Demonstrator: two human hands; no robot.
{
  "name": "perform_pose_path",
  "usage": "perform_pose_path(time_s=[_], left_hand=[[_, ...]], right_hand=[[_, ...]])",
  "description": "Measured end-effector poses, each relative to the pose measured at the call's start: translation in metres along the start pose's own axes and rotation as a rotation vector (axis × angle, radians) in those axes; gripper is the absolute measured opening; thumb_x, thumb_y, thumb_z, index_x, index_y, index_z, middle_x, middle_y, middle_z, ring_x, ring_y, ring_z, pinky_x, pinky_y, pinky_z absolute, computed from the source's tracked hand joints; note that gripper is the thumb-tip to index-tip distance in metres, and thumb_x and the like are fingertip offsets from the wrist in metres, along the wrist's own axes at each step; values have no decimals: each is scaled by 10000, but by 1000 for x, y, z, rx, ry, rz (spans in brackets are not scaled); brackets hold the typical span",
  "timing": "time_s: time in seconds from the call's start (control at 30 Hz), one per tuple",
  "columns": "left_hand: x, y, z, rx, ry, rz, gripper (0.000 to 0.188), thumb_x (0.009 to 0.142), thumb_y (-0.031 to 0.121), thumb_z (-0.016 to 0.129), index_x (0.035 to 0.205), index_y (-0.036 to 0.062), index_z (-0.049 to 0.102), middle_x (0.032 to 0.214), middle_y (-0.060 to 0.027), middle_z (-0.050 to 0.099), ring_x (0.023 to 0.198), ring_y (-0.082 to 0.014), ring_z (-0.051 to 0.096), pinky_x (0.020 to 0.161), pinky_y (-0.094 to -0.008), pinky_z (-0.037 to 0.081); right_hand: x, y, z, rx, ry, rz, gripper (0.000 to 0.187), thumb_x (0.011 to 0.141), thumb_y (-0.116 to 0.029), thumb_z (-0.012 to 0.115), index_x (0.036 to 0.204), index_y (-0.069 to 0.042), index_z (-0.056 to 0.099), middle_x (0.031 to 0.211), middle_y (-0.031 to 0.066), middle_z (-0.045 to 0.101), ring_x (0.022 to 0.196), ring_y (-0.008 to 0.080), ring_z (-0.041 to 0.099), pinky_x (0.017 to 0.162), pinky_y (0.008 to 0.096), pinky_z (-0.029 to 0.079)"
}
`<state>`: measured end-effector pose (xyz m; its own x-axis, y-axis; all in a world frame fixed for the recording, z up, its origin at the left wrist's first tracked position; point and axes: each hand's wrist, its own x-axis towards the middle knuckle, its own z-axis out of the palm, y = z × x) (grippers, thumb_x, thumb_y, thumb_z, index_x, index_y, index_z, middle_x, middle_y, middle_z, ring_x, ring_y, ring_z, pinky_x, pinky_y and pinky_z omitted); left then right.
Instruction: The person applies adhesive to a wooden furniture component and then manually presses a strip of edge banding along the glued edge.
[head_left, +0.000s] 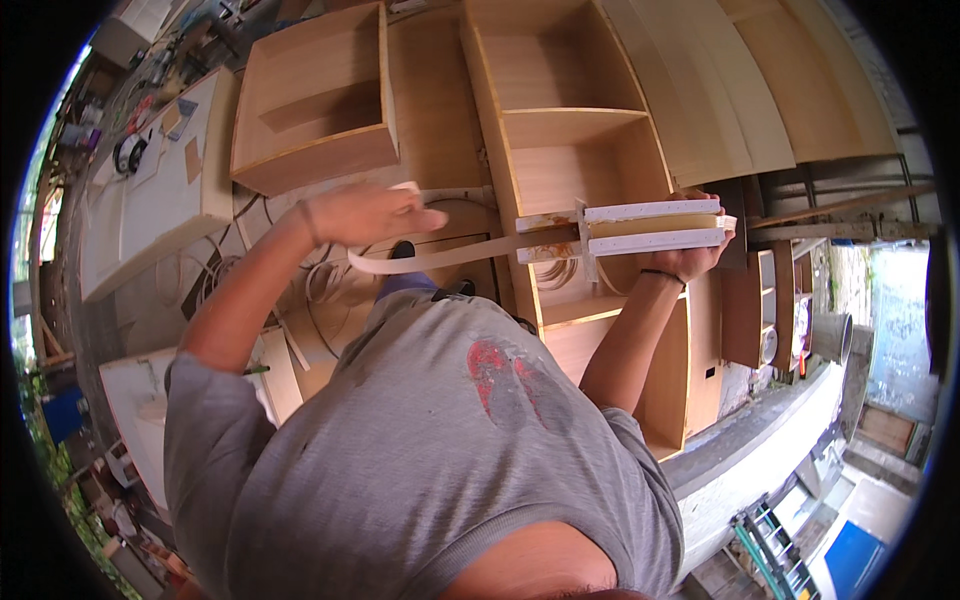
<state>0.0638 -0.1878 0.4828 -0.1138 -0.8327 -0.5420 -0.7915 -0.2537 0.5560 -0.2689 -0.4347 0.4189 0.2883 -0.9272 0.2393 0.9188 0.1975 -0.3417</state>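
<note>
My right hand (698, 252) grips the far right end of a long white two-railed holder (655, 240), with brown glue-like stains on its left part. A thin pale strip of edge banding (440, 258) runs out of the holder's left end. It bows leftward and curls up under my left hand (375, 215). The left hand's fingers are bent round the strip, with the thumb pointing right; the exact grip is partly hidden. Beneath the holder stands an open wooden cabinet (506, 150) with shelves.
A wooden box carcass (318, 160) sits at the upper left, beside a pale worktable (205, 175) with tools on it. Coils of strip (322, 282) lie on the floor near my feet. Large panels (690, 90) lean at the upper right; a ladder (775, 550) is at the lower right.
</note>
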Motion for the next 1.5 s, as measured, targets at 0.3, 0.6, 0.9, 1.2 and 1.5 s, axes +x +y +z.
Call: perform_pose_path(time_s=[0.3, 0.6, 0.9, 1.2, 1.5], left_hand=[[-2, -87, 69, -508, 300, -524, 590, 909, 563, 367, 1004, 28, 597, 1001, -193, 624, 939, -345, 587, 827, -434, 442], [2, -103, 95, 293, 173, -246, 410, 928, 387, 444, 936, 32, 651, 963, -174, 636, 908, -388, 578, 799, -404, 467], [90, 88, 8, -683, 80, 554, 551, 892, 400, 583, 1204, -46, 500, 1116, -115, 605, 1042, -173, 555, 894, -282, 427], [106, 114, 3, -760, -230, 367, 536, 857, 441, 622, 1133, -16, 571, 1042, -48, 613, 974, -104, 537, 843, -253, 428], [85, 91, 26, -742, -111, 442, 514, 850, 433, 635, 1094, -16, 581, 1007, -28, 607, 949, -94, 522, 846, -251, 416]], right_hand=[[10, -12, 22, 11, 31, -14, 480, 919, -519, 377, 1013, -73, 527, 1009, 18, 549, 985, 189, 521, 862, 362, 448], [35, -65, 8, 105, -135, 19, 451, 856, -440, 510, 1023, -23, 549, 1056, 82, 541, 972, 224, 505, 826, 355, 416], [26, -15, 29, 222, -113, 149, 541, 901, -511, 409, 1094, -21, 531, 1007, 127, 541, 833, 232, 473, 748, 366, 415], [14, 0, 34, 153, 98, -66, 469, 923, -442, 413, 1041, -17, 572, 1005, 55, 602, 988, 241, 519, 843, 434, 411], [24, -20, 2, -64, -91, -110, 366, 891, -387, 536, 1012, -55, 631, 1005, 24, 645, 1047, 183, 528, 974, 447, 378]])
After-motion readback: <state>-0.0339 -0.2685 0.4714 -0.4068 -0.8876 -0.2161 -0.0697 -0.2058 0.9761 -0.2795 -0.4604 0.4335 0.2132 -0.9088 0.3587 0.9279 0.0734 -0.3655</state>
